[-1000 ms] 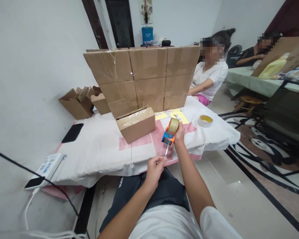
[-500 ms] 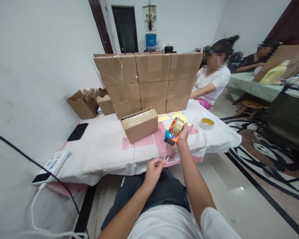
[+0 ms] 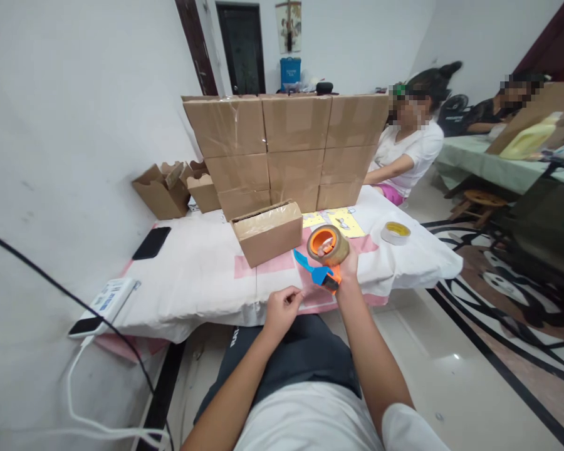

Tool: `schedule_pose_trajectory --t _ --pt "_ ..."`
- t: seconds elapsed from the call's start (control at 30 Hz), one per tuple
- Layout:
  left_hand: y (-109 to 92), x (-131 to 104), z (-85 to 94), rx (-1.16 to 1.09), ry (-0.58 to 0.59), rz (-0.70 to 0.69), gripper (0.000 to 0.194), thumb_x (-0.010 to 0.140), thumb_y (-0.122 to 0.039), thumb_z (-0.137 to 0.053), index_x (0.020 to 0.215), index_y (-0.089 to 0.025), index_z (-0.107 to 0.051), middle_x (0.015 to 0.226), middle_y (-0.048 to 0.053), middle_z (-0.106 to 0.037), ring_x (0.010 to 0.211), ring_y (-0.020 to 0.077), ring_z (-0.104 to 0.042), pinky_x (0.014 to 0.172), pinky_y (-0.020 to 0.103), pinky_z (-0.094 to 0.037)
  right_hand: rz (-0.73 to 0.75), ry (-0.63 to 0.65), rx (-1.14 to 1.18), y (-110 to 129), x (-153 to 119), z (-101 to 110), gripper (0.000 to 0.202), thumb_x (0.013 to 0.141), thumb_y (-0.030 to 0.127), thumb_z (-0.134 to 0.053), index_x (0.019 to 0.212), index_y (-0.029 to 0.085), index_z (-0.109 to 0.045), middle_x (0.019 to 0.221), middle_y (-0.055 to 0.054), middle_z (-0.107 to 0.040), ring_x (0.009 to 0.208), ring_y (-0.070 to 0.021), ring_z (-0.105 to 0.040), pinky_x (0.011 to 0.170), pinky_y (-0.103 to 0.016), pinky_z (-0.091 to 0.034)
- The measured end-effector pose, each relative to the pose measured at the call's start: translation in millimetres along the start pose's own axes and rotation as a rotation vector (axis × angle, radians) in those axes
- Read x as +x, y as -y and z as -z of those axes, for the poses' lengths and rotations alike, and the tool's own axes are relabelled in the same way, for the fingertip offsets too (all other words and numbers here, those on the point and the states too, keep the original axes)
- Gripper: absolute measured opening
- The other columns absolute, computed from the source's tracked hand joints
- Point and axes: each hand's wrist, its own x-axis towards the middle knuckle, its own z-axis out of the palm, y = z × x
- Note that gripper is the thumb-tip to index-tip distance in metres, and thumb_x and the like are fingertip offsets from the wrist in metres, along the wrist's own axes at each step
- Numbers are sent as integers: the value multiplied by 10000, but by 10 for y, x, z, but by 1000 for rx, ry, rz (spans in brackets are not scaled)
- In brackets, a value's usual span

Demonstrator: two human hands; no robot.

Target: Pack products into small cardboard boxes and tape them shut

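Note:
My right hand (image 3: 349, 266) grips an orange and blue tape dispenser (image 3: 320, 274) loaded with a thick roll of brownish clear packing tape (image 3: 339, 247), held above the table's front part. Lower and to the left, my left hand (image 3: 282, 311) is closed, thumb and forefinger pressed together near the table edge. Whether a piece of tape is between those fingers cannot be made out. Just beyond my hands a small cardboard box (image 3: 272, 239) stands slightly turned on the table, clear tape shining along its top.
Stacked cardboard boxes (image 3: 294, 128) form a wall across the table (image 3: 192, 275). Open boxes (image 3: 162, 194) stand at the left, near a black phone (image 3: 151, 243) and a white device (image 3: 104, 308) with a cable. A tape roll (image 3: 395, 233) lies right. Beyond sits a person (image 3: 411, 147).
My right hand has turned the dispenser, so the roll's open orange core now faces me. My left hand has shifted slightly left and up; the clear film seen at its fingertips no longer shows plainly.

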Motion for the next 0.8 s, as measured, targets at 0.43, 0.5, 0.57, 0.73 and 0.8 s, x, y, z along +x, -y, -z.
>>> schedule_pose_trajectory --t 0.43,0.5,0.57,0.73,0.8 --pt "245 217 1129 136 -318 -63 300 881 -414 -602 703 -182 -669 602 -27 -558 594 125 -496 588 245 -368 298 -289 -283 565 237 581 561 923 705 -402 748 219 -619 572 3 -611 606 -183 -663 630 -315 -578" --pt "172 310 1087 114 -311 -109 288 881 -423 -602 750 -185 -698 728 19 -659 697 159 -580 614 257 -416 235 -387 -445 419 630 526 574 930 692 -416 769 184 -631 574 -11 -626 607 -174 -672 603 -280 -558" --pt "100 388 1090 105 -307 -163 278 866 -422 -621 735 -191 -701 962 80 -730 849 195 -641 689 285 -469 164 -401 -565 305 925 485 564 932 666 -443 769 161 -633 561 -21 -633 592 -165 -665 581 -257 -535" --pt "54 457 1214 35 -226 -258 253 896 -366 -624 702 -211 -672 1247 127 -717 1161 273 -652 1099 488 -397 187 -426 -587 262 1179 613 483 934 593 -468 772 159 -608 622 -15 -648 591 -139 -622 543 -238 -485" --pt "72 461 1239 -12 -204 -263 248 903 -356 -625 703 -217 -668 1242 123 -724 1219 289 -633 1163 532 -326 223 -490 -586 260 1077 715 422 920 556 -491 771 172 -585 677 0 -636 587 -119 -579 520 -223 -443"
